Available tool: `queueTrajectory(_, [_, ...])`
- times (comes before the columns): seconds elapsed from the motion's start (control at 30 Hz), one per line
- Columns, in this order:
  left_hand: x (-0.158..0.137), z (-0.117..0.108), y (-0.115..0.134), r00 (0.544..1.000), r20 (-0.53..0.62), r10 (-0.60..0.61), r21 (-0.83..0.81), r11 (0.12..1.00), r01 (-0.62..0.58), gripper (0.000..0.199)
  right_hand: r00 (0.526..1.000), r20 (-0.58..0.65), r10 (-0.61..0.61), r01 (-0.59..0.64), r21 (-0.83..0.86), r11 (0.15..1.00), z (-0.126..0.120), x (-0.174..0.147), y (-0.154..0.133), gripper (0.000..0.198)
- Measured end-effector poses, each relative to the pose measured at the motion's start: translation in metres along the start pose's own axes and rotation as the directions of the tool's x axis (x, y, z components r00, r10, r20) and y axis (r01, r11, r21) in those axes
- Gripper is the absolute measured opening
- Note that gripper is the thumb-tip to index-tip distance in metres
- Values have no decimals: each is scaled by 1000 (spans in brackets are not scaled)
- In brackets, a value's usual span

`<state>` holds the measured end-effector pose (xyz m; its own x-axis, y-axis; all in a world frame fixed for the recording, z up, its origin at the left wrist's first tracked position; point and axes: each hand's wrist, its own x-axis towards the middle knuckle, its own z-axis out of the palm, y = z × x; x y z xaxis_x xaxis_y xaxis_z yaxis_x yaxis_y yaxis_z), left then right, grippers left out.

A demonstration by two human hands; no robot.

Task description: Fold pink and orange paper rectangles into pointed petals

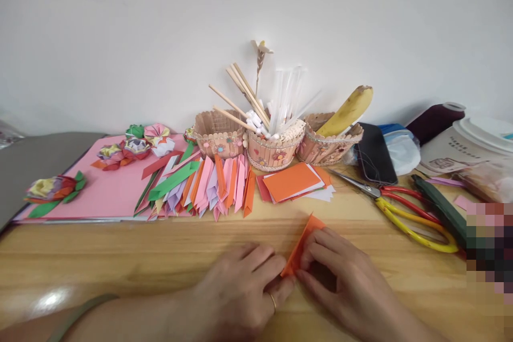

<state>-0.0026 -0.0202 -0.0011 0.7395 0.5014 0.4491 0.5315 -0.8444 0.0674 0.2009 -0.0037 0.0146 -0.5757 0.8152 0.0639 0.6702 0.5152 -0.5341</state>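
A folded piece of orange paper (297, 252) stands tilted between my hands over the wooden table. My left hand (244, 288), with a ring on one finger, is closed at the paper's lower corner, its fingertips partly hidden. Curled fingers of my right hand (340, 272) press along the paper's right side, the thumb near its lower end. Just beyond lies a small stack of paper rectangles (292, 181) with an orange one on top. To its left are several folded paper strips (212, 187) in pink, green, purple and orange.
Three decorated baskets (273, 156) stand against the wall, holding sticks, clear tubes and a banana (348, 109). Scissors (401, 211), a phone (377, 152) and a dark green tool (438, 208) lie right. Paper flowers (136, 147) rest on pink sheets (116, 192). A white-lidded tub (476, 144) stands far right.
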Motion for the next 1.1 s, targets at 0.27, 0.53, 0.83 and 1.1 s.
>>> queueTrajectory(0.27, [-1,-1,1,999,33,21,38,999,-22,13,998,35,-56,56,-10,998,-4,-1,5,11])
queueTrajectory(0.53, [-6,-4,-8,1000,-16,-16,225,974,20,22,933,96,-348,357,-107,928,-20,-1,-2,19])
queueTrajectory(0.83, [-6,-3,0,994,-104,39,129,991,-25,29,956,188,-227,229,14,973,-21,-2,-8,14])
queueTrajectory(1.1, [-6,-3,-3,992,-92,87,137,988,-74,38,989,-147,19,-12,45,999,-10,-2,7,22])
